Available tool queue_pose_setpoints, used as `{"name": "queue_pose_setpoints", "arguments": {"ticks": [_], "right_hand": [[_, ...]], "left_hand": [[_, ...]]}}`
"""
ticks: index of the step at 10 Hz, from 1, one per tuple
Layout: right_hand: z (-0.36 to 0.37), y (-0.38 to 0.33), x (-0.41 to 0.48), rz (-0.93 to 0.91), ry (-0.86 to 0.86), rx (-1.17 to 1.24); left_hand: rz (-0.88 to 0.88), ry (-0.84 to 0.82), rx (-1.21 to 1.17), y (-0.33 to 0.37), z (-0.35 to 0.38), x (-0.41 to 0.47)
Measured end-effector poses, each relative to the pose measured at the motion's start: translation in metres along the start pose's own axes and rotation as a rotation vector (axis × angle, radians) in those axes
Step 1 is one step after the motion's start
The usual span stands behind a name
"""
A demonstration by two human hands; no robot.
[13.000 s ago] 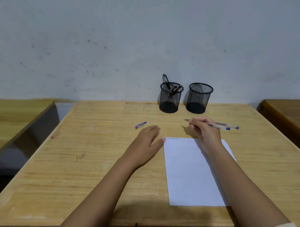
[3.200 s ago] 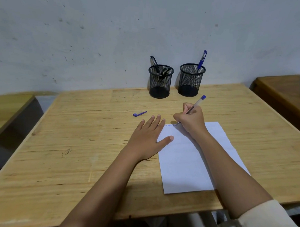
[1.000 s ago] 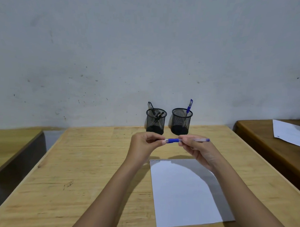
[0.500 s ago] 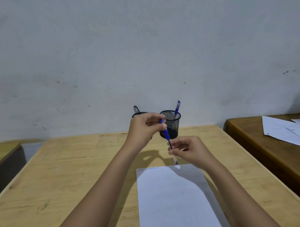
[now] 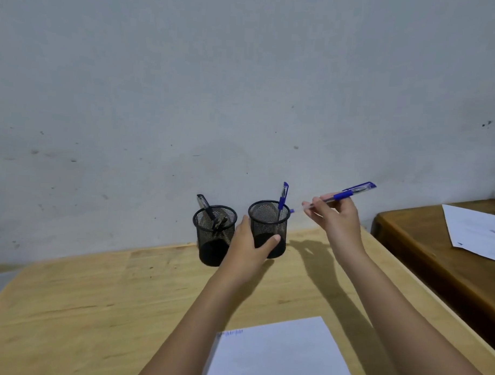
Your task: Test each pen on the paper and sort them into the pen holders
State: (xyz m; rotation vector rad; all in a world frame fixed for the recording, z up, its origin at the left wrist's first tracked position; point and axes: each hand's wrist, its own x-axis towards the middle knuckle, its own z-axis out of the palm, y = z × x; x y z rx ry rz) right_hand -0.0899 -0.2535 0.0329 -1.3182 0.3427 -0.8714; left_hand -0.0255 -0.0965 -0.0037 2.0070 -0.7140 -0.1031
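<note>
- Left hand (image 5: pixel 245 250) wrapped around the right mesh holder (image 5: pixel 268 228), fingers behind, thumb in front; likely steadying it for the drop.
- Right hand (image 5: pixel 335 221) pinches the capped blue pen (image 5: pixel 341 196), clear end just beyond the fingertips toward that holder's rim.
- Holders: black wire mesh, cylindrical. Left holder (image 5: pixel 214 234) carries dark pens, count unclear.
- Paper (image 5: pixel 279 356) lies flat near the forearms.

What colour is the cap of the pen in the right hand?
Blue. The pen in the right hand has a blue cap, seen in the head view.
</note>
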Motion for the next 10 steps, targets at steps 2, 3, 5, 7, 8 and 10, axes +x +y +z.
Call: {"name": "queue_pose_setpoints", "arguments": {"ticks": [2,3,5,7,8,10], "right_hand": [[0.018,0.029,0.028,-0.020,0.005,-0.425],[0.027,0.037,0.030,-0.006,-0.096,-0.541],[0.032,0.049,0.030,-0.013,-0.260,-0.676],[0.024,0.041,0.026,0.014,-0.327,-0.667],[0.016,0.035,0.020,0.002,-0.357,-0.714],[-0.009,0.024,-0.007,0.016,-0.369,-0.879]], "left_hand": [[-0.084,0.034,-0.087,-0.023,0.018,0.032],[-0.064,0.038,-0.149,-0.023,0.020,0.038],[-0.020,0.054,-0.199,-0.027,0.021,0.039],[-0.017,0.031,-0.157,-0.022,0.014,0.037],[-0.050,0.016,-0.110,-0.023,0.012,0.038],[-0.036,-0.128,-0.033,0.013,-0.015,-0.004]]}}
